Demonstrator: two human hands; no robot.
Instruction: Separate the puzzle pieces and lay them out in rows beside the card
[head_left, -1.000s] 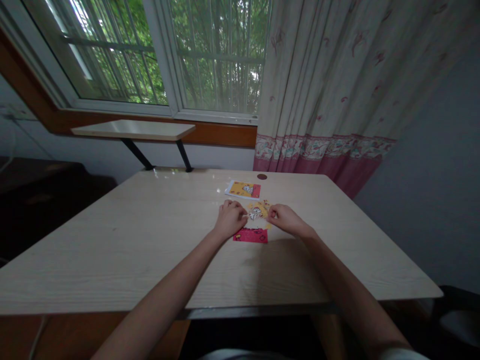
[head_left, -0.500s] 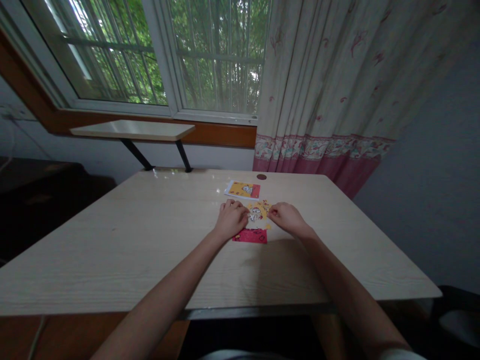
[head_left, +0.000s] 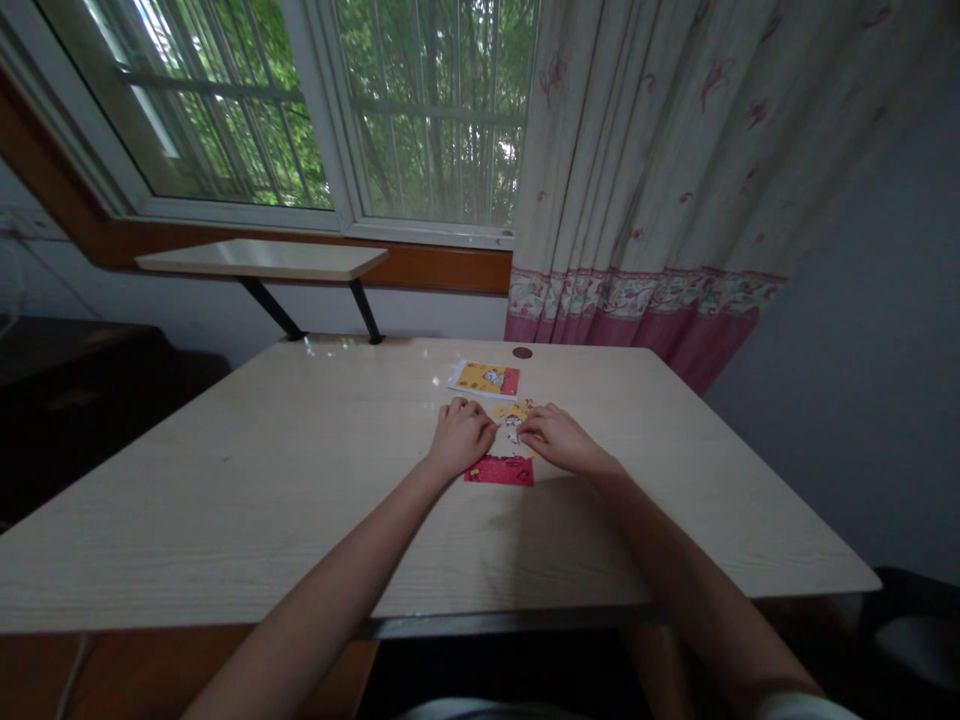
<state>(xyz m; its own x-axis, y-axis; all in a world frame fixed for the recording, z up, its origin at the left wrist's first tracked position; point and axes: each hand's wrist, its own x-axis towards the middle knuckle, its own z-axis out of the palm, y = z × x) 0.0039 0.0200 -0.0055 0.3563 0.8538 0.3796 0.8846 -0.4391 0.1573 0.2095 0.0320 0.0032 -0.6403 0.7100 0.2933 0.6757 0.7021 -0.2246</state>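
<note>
A person's two hands bent over a partly assembled puzzle (head_left: pixel 501 471) on a pale wood counter (head_left: pixel 262 520), set nearer its far edge than its near one. The left hand (head_left: pixel 462 440) lay half-curled at the puzzle's left side; the right hand (head_left: pixel 559 438), fingers drawn together, reached over its right side. Whether either gripped a piece could not be told. A picture card (head_left: pixel 487 379) lay beyond, toward the far edge, near a brown disc (head_left: pixel 523 353) beside that edge.
</note>
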